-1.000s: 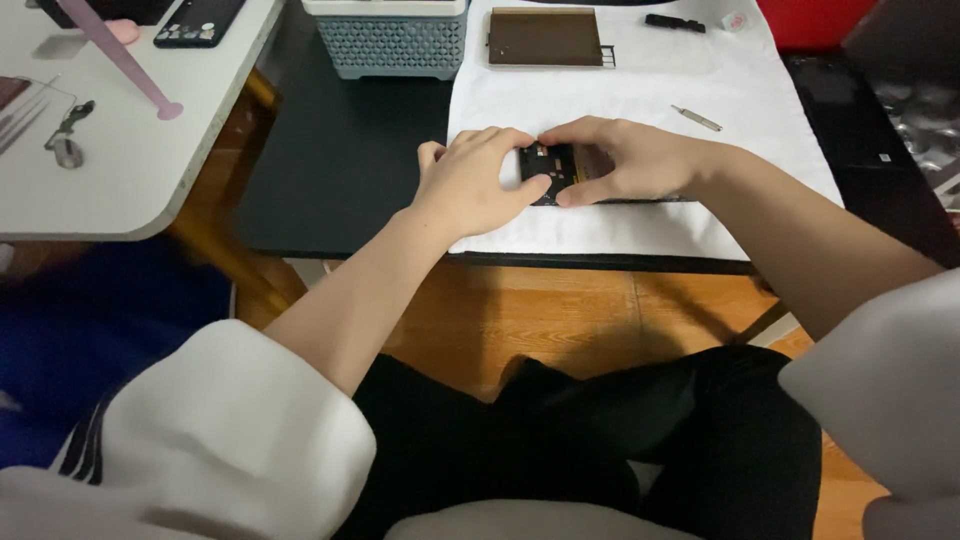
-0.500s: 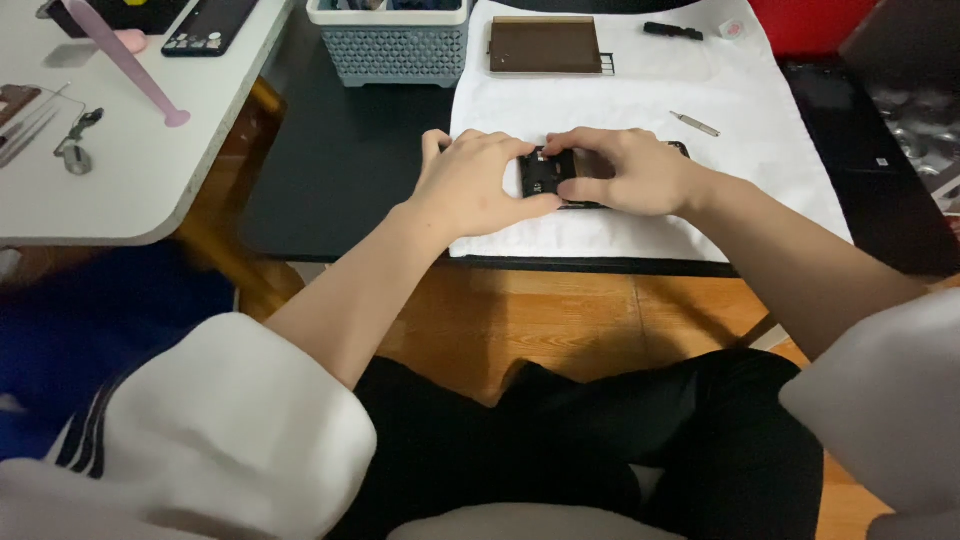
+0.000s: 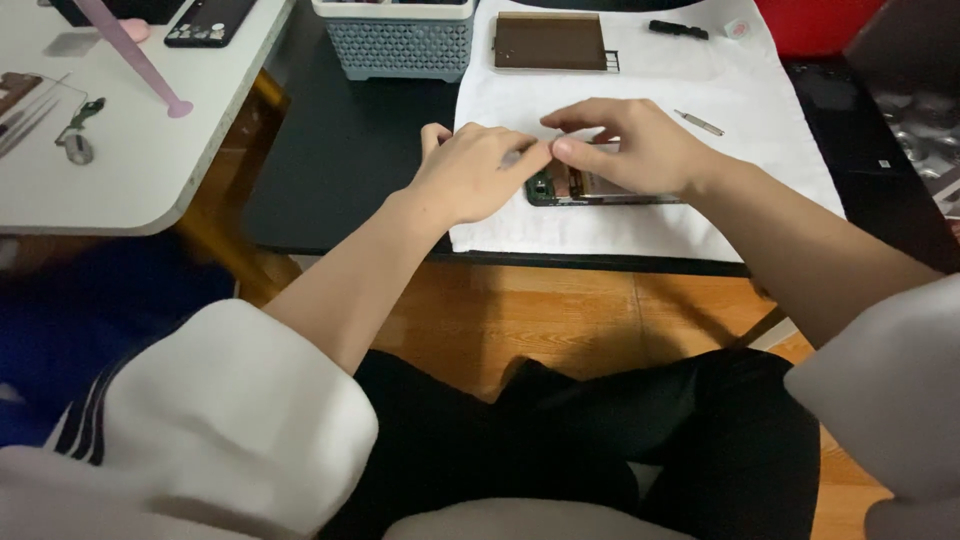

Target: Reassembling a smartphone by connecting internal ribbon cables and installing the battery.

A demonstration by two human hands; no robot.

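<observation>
White surface (image 3: 100, 190) at far left carries a pink stand (image 3: 130, 55), a dark phone (image 3: 210, 18) and small metal tools (image 3: 75, 135). To its right, a black surface (image 3: 330, 170) holds a grey perforated basket (image 3: 400, 40) at its far edge and a white cloth (image 3: 760, 150) spread over its middle. On the cloth's far part lie a brown rectangular panel (image 3: 550, 42), a short black tool (image 3: 678, 29) and a thin metal pin (image 3: 698, 122).

Left hand (image 3: 470, 170) rests palm down on the cloth's near-left part, fingers curled, its fingertips pressed against the left end of an opened device (image 3: 590, 188). The device lies flat on the cloth, near the front edge, long axis running left to right; green board and copper-coloured parts show at its left end. Right hand (image 3: 630, 145) arches over the device from the right, covering most of it, thumb and forefinger pinched together just above its left end; whether they hold a small part cannot be told.

Both hands meet at the device's left end, thumbs touching or nearly so. The device lies directly beneath the right hand and just right of the left hand; the right hand is the nearer.
</observation>
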